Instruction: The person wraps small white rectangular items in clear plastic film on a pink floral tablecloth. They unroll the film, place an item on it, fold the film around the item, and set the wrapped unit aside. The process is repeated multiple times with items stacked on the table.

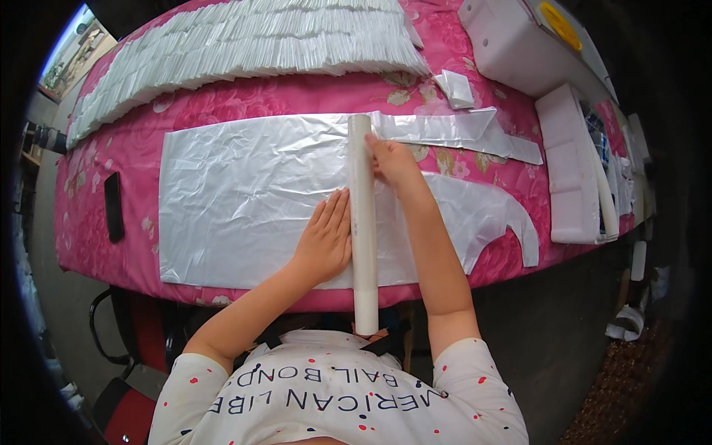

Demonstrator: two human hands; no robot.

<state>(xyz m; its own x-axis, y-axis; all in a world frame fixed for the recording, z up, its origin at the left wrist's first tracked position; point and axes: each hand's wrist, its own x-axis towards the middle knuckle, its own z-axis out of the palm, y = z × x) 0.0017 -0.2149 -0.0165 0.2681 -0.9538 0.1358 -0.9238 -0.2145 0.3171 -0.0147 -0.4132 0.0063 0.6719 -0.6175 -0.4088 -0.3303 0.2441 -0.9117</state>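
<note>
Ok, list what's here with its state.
Plastic sheet: spread flat, wrinkled
White tube: lying across the sheet
Left hand: flat, fingers extended
Right hand: fingers bent, by the tube
White packets: folded, packed in rows
Black slab: lying flat
White box: open, holding items
Pink tablecloth: spread

The plastic sheet is glossy, the tube smooth.

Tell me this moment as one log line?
left hand: flat on silvery sheet | right hand: at pale tube | tube: lying across sheet

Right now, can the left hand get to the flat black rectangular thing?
Probably yes: the left hand rests on the silvery plastic sheet, and nothing tall stands between it and the flat black rectangular thing.
</note>
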